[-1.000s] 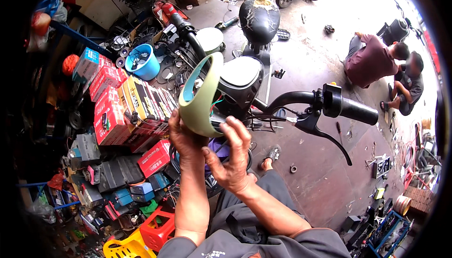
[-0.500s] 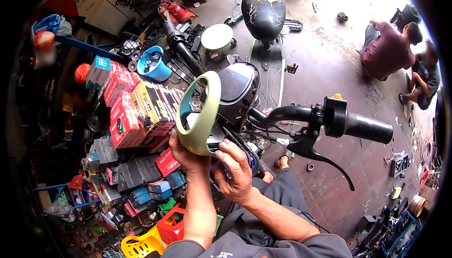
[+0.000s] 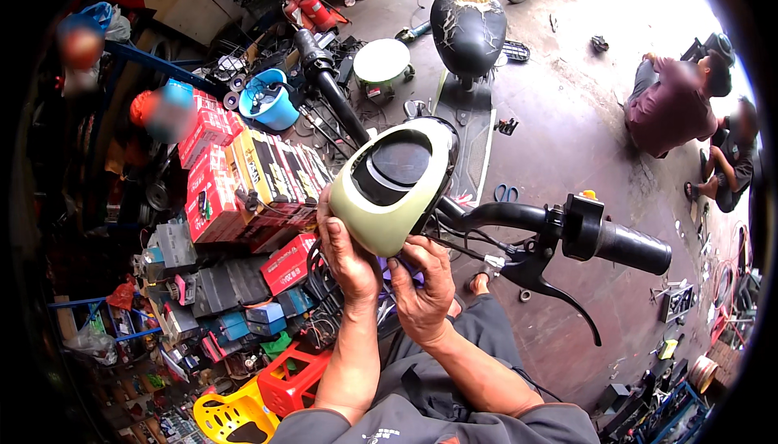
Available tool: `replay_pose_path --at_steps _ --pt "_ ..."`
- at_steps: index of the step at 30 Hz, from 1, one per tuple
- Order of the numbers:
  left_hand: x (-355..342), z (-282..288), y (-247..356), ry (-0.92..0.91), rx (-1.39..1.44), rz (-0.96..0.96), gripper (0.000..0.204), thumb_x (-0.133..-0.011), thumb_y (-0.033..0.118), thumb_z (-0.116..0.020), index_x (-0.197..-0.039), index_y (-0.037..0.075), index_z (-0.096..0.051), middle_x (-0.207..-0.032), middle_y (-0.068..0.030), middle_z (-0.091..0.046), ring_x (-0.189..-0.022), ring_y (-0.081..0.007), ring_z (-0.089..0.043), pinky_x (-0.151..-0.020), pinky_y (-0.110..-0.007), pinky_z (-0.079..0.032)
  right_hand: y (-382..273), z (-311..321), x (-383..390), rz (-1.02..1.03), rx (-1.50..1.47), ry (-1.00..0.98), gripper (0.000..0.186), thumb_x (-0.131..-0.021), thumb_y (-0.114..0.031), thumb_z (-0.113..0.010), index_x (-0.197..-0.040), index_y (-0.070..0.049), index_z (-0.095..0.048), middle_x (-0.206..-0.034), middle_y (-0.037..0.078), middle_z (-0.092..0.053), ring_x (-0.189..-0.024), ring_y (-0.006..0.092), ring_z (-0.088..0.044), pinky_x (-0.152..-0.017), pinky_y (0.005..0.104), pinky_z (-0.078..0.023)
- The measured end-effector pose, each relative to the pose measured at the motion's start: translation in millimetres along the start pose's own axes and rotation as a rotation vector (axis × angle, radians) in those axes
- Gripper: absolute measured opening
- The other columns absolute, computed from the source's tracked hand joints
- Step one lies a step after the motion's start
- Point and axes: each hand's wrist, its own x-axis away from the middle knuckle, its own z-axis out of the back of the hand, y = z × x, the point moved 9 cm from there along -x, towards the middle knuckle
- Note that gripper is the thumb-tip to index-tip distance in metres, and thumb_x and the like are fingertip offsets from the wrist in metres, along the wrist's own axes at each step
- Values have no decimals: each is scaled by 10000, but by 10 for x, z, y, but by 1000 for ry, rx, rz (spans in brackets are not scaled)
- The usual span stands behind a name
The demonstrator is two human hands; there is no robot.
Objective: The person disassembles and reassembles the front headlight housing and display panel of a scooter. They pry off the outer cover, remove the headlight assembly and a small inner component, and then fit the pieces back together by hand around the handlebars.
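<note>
A pale green plastic cover (image 3: 377, 221) with an oval opening sits over the black instrument display (image 3: 403, 160) at the middle of an electric scooter's handlebar. My left hand (image 3: 348, 262) grips the cover's lower left side, its thumb on the outside. At the cover's lower tip, my right hand (image 3: 425, 290) pinches the edge with bent fingers and thumb; what lies behind those fingertips is hidden. To the right stretch the black handlebar (image 3: 506, 215), brake lever (image 3: 559, 290) and rubber grip (image 3: 636, 248). The cracked black seat (image 3: 468, 35) stands beyond the display.
Stacked battery boxes (image 3: 215, 201), a blue bucket (image 3: 271, 104) and a round white-topped stool (image 3: 381, 61) stand on the left. Red (image 3: 296, 383) and yellow (image 3: 235, 416) plastic stools are near my left arm. Scissors (image 3: 506, 194) lie on the floor. Two people (image 3: 668, 112) sit at far right.
The cover has gone from standing tilted on edge beside the display to lying over it, its opening around the display. Both hands moved along with it, slightly right.
</note>
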Motion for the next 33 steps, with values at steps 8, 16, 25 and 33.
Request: replay_pose_path --at_steps 8,16,25,33 --pt "74 -182 61 94 -177 -77 626 -1034 407 -455 -1448 -47 -335 -1429 -158 -422 -1304 -243 -420 -1109 -369 -309 -109 169 112 2 110 -54 472 -813 38 -723 -1255 31 -561 -1231 184 -570 -1078 250 -616 -830 318 -560" --pt "14 -221 291 29 -396 -266 448 -1037 242 -429 -1377 -49 -452 -1372 -194 -469 -1283 -291 -459 -1093 -389 -346 -2099 1554 -688 408 107 341 79 -963 -77 -529 -1001 -9 -517 -802 98 -504 -755 285 -615 -796 397 -570" --pt "-138 -531 445 2 -567 -388 409 -943 197 -589 -1277 -38 -558 -1301 -219 -514 -1253 -362 -476 -1071 -455 -364 -445 79 -2674 -199 821 -843 587 -967 -559 -534 -1051 4 -677 -760 134 -669 -678 220 -640 -656 370 -509" --pt "-164 -583 507 -47 -700 -309 435 -910 195 -567 -1280 -33 -558 -1290 -216 -506 -1224 -358 -490 -1063 -445 -381 582 -102 -1924 -714 322 -1187 626 -964 -541 -542 -1090 61 -661 -845 143 -665 -726 196 -665 -574 313 -576"
